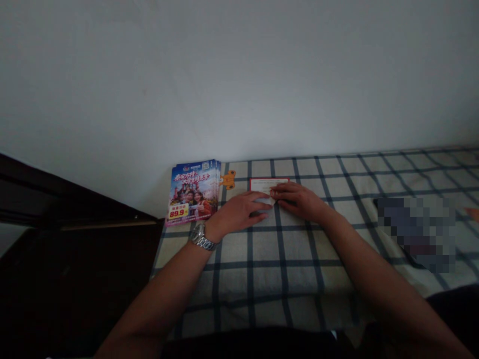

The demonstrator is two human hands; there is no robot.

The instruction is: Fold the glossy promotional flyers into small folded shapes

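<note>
At the frame centre, the left hand [245, 209] and right hand [295, 199] lie flat, palms down, pressing 1 red-bordered sheet [267, 184], seemingly mid-fold; a clean crease needs aligned edges.

Colours and patterns. Bed cover [299, 249]: pale cream, checked with dark blue lines. Flyer stack [193, 192] at its far left corner: blue above, pink and purple below, with a yellow price patch in red digits. Cut-out [228, 179] beside it: orange. Paper sheet [264, 184]: white, red-bordered. Wristwatch [200, 236]: silver. Wall [239, 75]: plain white.
</note>
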